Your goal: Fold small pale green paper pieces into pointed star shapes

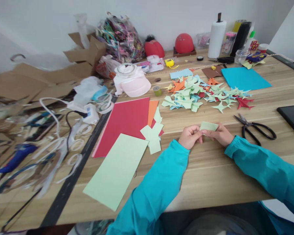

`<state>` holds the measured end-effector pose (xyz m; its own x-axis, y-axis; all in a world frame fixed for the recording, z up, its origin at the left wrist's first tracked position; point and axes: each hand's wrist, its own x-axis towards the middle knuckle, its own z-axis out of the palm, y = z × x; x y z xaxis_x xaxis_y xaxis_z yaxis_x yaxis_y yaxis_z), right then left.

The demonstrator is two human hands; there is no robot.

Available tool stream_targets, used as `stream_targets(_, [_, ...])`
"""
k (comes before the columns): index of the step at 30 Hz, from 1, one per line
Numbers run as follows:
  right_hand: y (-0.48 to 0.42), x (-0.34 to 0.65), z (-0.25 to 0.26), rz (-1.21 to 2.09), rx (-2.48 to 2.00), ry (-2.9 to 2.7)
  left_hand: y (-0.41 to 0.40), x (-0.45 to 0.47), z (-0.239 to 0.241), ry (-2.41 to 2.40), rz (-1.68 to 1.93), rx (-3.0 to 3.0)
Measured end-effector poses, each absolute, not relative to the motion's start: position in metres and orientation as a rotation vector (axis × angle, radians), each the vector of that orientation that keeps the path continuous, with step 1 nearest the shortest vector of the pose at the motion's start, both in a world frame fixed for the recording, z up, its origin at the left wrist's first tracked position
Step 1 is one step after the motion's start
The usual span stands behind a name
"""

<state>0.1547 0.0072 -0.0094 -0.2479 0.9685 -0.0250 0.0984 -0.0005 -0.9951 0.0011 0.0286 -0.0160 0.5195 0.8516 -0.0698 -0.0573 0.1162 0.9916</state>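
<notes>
Two hands meet over the near middle of the wooden table (210, 182). The left hand (191, 136) and right hand (220, 134) each pinch one end of a small pale green paper (209, 126), fingertips closed on its lower edge. It looks thin, light and quick to crease, so a gentle grip at the edges should suit it. Black scissors (256, 128) lie just right of the hands, and a pile of folded paper shapes (193, 94) sits farther off. The paper is perhaps folded double, but the fingers hide its lower part. The clutter at far left is blurred.
</notes>
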Motion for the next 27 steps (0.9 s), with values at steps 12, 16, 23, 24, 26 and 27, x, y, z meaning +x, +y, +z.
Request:
stream_targets(12, [0.0082,0.1553,-0.0144,1.341,-1.201,-1.454,0.0271,0.0019,-0.0122,0.798,0.807,1.230])
stream_targets(16, [0.0078,0.1552,-0.0124,1.395,-1.071,-1.596,0.0258,0.0025,-0.0125,0.774,0.743,1.214])
stream_targets(23, [0.0071,0.1544,-0.0095,1.284,-1.004,-1.707,0.0256,0.0014,-0.0151,0.756,0.755,1.310])
stream_targets(24, [0.0070,0.1539,-0.0087,1.292,-0.987,-1.705,0.0256,0.0016,-0.0155,0.762,0.767,1.319])
stream_targets(26, [0.0071,0.1530,-0.0077,1.297,-0.972,-1.685,0.0254,0.0022,-0.0160,0.794,0.809,1.332])
stream_targets(27, [0.0071,0.1528,-0.0075,1.294,-0.976,-1.672,0.0252,0.0026,-0.0163,0.812,0.833,1.337])
